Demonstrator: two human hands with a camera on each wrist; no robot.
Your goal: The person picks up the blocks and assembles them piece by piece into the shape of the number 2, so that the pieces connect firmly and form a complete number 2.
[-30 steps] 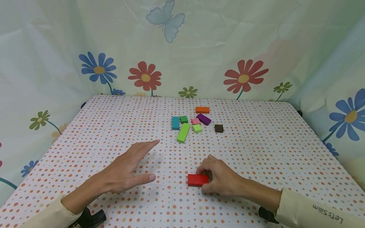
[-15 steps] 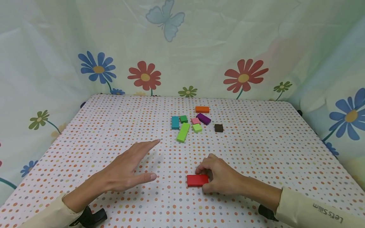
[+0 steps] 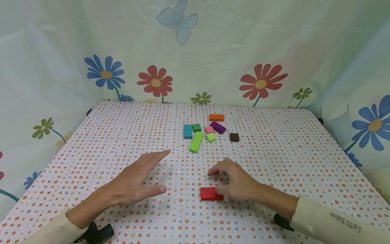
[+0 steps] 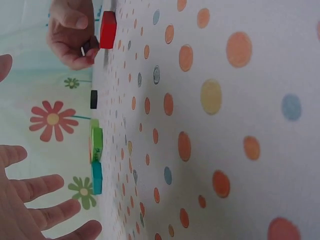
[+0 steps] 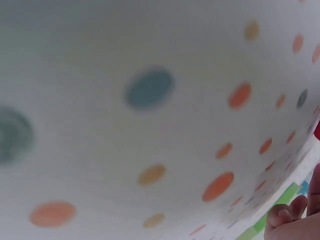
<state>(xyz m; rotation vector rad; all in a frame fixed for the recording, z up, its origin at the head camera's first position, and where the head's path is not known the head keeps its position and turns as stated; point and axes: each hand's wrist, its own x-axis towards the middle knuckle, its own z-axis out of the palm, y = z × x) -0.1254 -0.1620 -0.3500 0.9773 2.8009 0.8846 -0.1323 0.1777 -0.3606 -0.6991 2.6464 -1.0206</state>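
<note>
The red block (image 3: 208, 194) lies flat on the dotted cloth near the front middle in the head view. My right hand (image 3: 239, 183) hovers just over its right end, fingers loosely bent and thumb overlapping the block in this view. From the left wrist, the same red block (image 4: 107, 30) shows beside the right hand (image 4: 72, 35), whose fingers stand off it. My left hand (image 3: 137, 181) is held over the cloth to the left, fingers extended and thumb apart, with nothing in it. Only a few right fingertips (image 5: 284, 216) enter the right wrist view.
Farther back lie a teal block (image 3: 187, 131), a long lime block (image 3: 196, 142), a green block (image 3: 196, 127), a pink block (image 3: 209, 129), a small light-green block (image 3: 211, 137), a purple block (image 3: 218, 127), an orange block (image 3: 216, 117) and a dark block (image 3: 234, 137).
My right hand has let go of the red block and risen a little away from it, its fingers loosened. The red block and my left hand stay in place.
</note>
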